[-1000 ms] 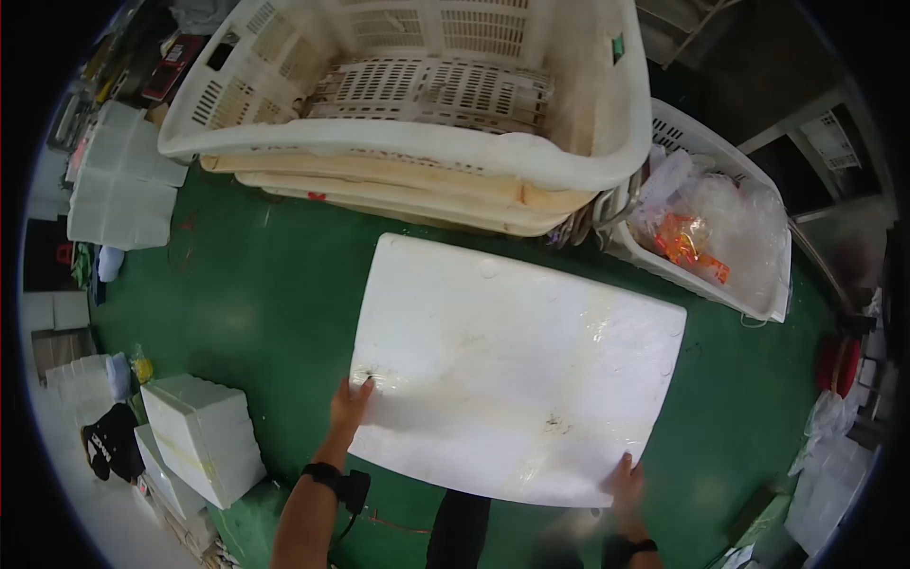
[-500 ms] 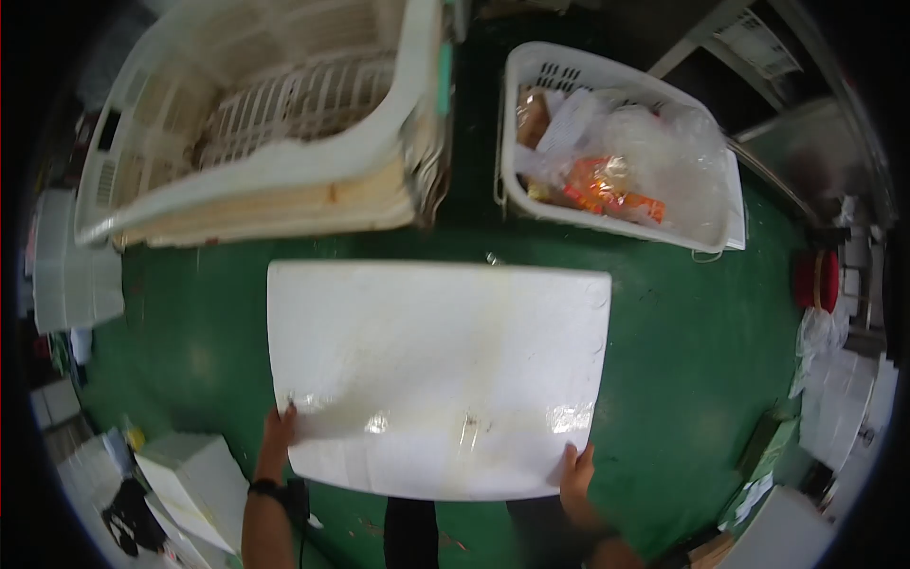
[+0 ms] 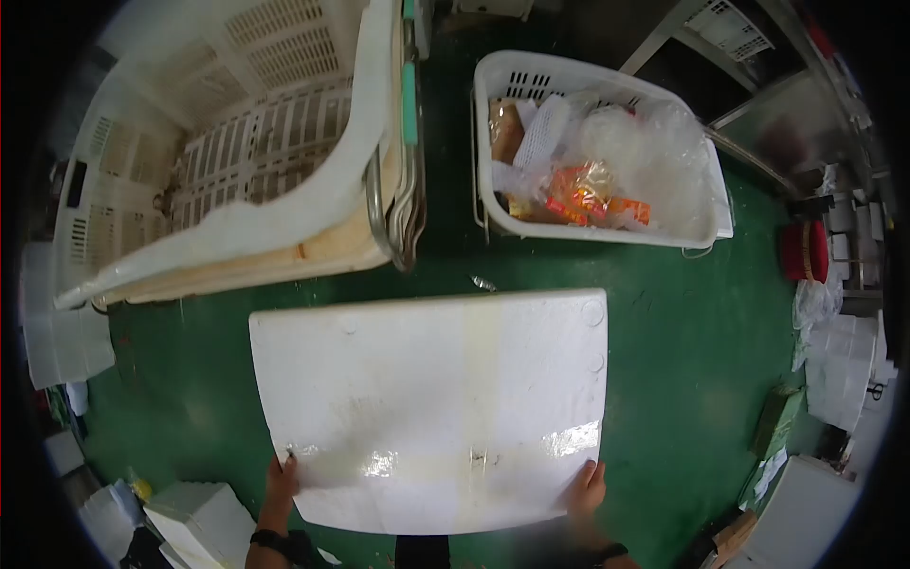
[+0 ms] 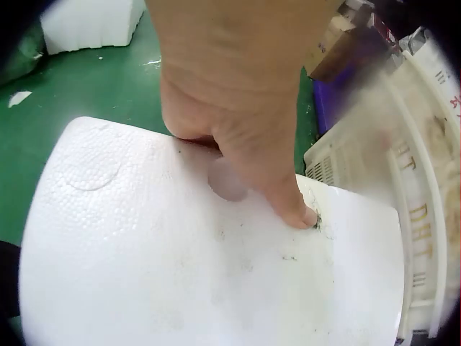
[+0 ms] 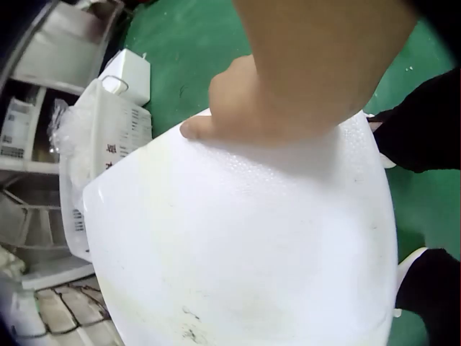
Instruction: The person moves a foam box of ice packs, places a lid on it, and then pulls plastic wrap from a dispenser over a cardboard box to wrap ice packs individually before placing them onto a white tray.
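Observation:
A large white foam box [image 3: 427, 398] with clear tape across its top is held level in front of the body, a hand at each side. The left hand [image 3: 282, 484] grips its left edge; in the left wrist view that hand [image 4: 238, 144] has its thumb on the white top and its fingers hidden below the edge. At the opposite edge the right hand [image 3: 586, 491] grips the box, and in the right wrist view the right hand [image 5: 252, 108] lays its thumb on top, its other fingers mostly out of sight.
Stacked large white crates [image 3: 237, 223] stand at the upper left. A white basket [image 3: 607, 234] of plastic bags and orange packets is at the upper right. Green floor [image 3: 682, 360] shows around the box. White foam boxes [image 3: 204, 522] lie lower left, and a red container [image 3: 804, 251] stands right.
The head view has turned rightward, so the crates and basket appear farther left. The held box has gone from slanted to nearly straight across the view, with both hands still gripping it.

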{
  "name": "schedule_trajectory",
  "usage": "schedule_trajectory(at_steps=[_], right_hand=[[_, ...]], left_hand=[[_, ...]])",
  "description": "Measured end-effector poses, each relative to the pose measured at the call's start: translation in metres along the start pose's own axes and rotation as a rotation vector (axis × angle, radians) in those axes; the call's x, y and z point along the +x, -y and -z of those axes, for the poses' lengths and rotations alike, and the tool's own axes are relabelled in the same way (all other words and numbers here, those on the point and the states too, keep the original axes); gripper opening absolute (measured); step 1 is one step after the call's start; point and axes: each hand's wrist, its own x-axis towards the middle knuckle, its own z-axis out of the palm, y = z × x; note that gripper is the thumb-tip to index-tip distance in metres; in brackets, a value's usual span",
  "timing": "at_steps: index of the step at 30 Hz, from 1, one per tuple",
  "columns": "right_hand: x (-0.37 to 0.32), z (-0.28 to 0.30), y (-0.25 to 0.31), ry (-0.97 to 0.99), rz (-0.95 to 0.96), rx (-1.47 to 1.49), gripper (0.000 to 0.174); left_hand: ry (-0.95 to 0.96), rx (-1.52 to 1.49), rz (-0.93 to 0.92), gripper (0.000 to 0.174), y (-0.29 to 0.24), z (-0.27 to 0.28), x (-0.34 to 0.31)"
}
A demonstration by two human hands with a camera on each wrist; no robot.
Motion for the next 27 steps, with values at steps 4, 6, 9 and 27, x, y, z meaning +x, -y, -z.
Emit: schedule_trajectory(at_steps=[4, 6, 9, 27], right_hand=[[-0.009, -0.003, 0.007, -0.126, 0.112, 0.013, 0.047], [-0.01, 0.007, 0.022, -0.127, 0.182, 0.043, 0.047], [-0.015, 0.014, 0.039, -0.144, 0.193, -0.007, 0.049], [0.133, 0.044, 0.138, 0.124, 0.643, 0.006, 0.06]], left_hand=[[-0.122, -0.018, -0.003, 0.054, -0.005, -0.016, -0.013], [-0.183, 0.067, -0.082, 0.055, -0.001, -0.021, -0.017], [-0.224, 0.302, -0.152, 0.055, 0.005, -0.018, -0.008], [-0.584, 0.988, -0.672, 0.056, -0.113, -0.106, 0.022]])
